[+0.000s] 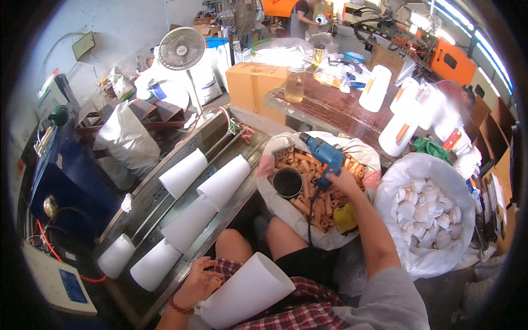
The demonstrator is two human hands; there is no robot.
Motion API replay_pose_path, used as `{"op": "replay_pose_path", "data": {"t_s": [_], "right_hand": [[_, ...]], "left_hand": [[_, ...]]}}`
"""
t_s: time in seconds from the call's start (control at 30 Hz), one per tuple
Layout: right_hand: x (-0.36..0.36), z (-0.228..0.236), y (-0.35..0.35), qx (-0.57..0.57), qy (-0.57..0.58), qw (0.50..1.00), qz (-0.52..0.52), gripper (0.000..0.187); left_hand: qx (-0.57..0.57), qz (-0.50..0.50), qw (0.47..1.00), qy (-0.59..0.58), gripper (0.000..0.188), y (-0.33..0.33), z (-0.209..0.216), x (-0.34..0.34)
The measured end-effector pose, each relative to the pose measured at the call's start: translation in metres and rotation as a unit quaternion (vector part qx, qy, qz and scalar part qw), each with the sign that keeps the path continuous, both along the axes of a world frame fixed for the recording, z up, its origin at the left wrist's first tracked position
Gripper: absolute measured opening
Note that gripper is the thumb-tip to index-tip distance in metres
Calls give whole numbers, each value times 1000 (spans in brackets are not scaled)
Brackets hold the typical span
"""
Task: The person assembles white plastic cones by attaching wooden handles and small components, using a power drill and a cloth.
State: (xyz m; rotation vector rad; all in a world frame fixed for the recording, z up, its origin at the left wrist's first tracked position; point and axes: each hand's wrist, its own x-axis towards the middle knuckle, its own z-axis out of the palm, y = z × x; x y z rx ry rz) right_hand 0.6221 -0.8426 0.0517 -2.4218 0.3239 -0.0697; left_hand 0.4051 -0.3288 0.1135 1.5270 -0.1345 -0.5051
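A blue power drill (324, 155) with a dark cord is in my right hand (342, 181), whose fingers wrap its handle. It rests over a white sack (360, 146) filled with tan, tube-like wooden pieces (301, 207). On my lap, over a red plaid cloth (308, 312), lies a white tapered cylinder (250, 291), its wide mouth tilted up to the right. My left hand (197, 279) is just left of this cylinder, fingers loosely bent and apart, with nothing visible in them. A black cup (287, 182) and a yellow cloth (345, 219) sit among the wooden pieces.
Left of me, a metal trough (217, 234) carries rods and several white tapered cylinders (223, 181). A clear bag of white caps (426, 242) stands at the right. Beyond the sack is a brown table (330, 110) with a jar and white containers. A person (301, 19) stands far back.
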Motion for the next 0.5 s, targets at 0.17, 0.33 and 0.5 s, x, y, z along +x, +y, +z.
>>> {"op": "replay_pose_path", "data": {"t_s": [0.17,0.33,0.5], "right_hand": [[-73,132,189,9,23,927,375,46],[-145,107,326,64,50,687,722,32],[-142,82,339,56,44,679,731,34]], "left_hand": [[-44,38,998,29,76,-1,3,-1],[-86,115,982,118,61,-13,9,-2],[108,209,967,-101,56,34,-5,3]]}}
